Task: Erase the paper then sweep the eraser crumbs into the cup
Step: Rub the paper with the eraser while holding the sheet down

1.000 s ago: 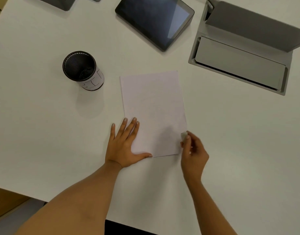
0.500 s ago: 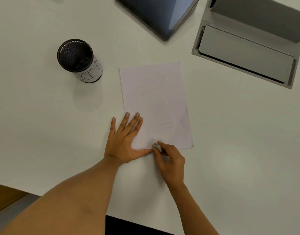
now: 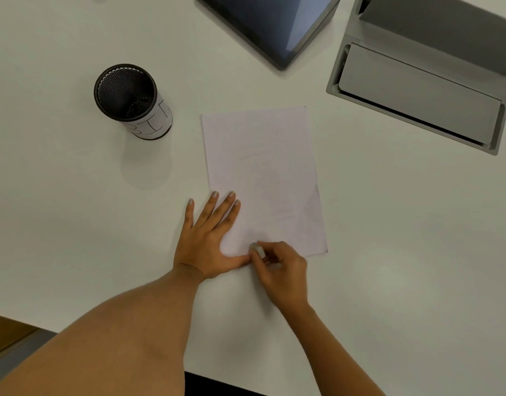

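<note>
The person is working at the erasing stage, and by the look of things it is only getting under way. The left hand (image 3: pixel 208 238) is lying flat and open, fingers spread, pinning the near left corner of the sheet of paper (image 3: pixel 263 172) to the white table (image 3: pixel 74 224). The right hand (image 3: pixel 280 270) is pinching a small grey eraser (image 3: pixel 257 249) between thumb and fingertips, pressing it onto the paper's near edge, just beside the left thumb. Faint pencil marks are showing across the middle of the sheet, so most of the erasing seems to be left. No crumbs can be made out on the paper or table, though they may be too small to tell. The black mesh cup (image 3: pixel 131 98), wrapped with a white label, is standing upright well apart from the paper, off to its far left. Sweeping crumbs into it is not yet begun. A dark tablet (image 3: pixel 274 27) and a grey cable box (image 3: pixel 417 90) are sitting at the far side.
</note>
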